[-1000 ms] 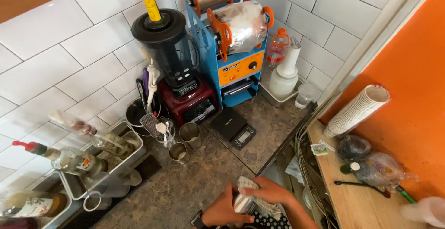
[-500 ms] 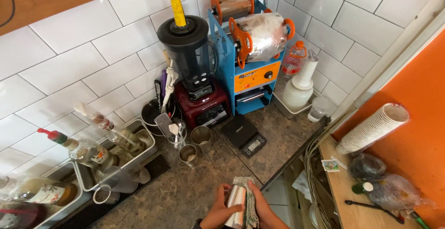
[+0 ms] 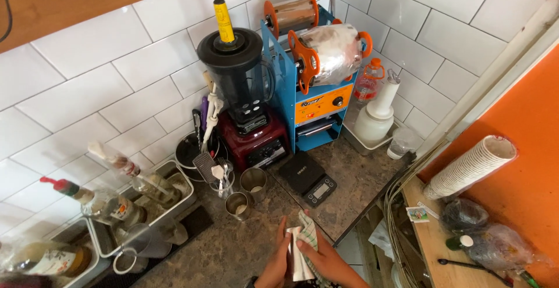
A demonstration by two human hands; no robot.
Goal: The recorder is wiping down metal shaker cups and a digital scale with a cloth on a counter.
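Your left hand [image 3: 278,259] and right hand [image 3: 319,259] close around a checked cloth [image 3: 304,244], pinching it between them just above the worktop [image 3: 244,247]. Hand-wiping looks underway, not finished. Two metal cups [image 3: 247,190] stand near; the digital scale [image 3: 307,177] sits just beyond.

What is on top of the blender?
A black lid closes the blender jar, and a yellow tamper stands upright through its centre. The dark jar hides its lower end and any contents.
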